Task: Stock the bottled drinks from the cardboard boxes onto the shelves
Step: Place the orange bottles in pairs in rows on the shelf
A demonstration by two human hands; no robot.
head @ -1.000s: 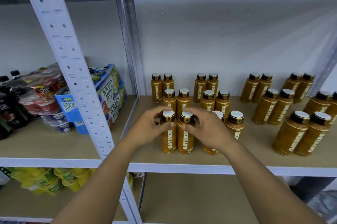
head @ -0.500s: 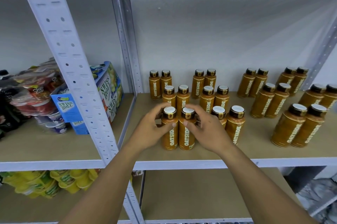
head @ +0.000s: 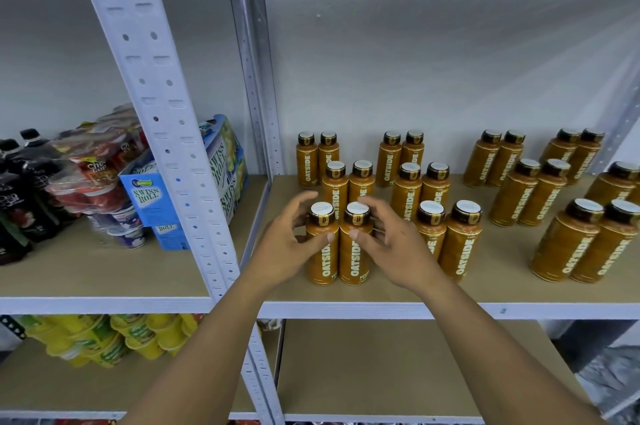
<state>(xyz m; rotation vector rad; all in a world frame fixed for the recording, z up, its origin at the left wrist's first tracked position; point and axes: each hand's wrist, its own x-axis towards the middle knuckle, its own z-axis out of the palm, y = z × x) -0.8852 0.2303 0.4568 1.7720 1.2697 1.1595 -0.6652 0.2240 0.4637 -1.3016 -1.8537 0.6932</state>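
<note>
Two orange Oatside bottles stand side by side at the front of the tan shelf (head: 502, 289). My left hand (head: 282, 251) curls round the left front bottle (head: 323, 263), thumb on its front, fingers behind its neck. My right hand (head: 398, 251) curls round the right front bottle (head: 356, 267) the same way. Both bottles are upright with their bases on the board. Several more Oatside bottles (head: 460, 244) stand in pairs behind and to the right. No cardboard box shows.
A white perforated upright (head: 162, 119) splits the shelving at left. Behind it sit Swiss Roll boxes (head: 149, 203), wrapped cups and dark bottles (head: 17, 189). Yellow packs (head: 97, 341) fill the lower left shelf. The lower right shelf (head: 398, 365) shows bare board.
The two front bottles have come down onto the shelf board and my fingers have loosened slightly around them. The camera has tilted a little.
</note>
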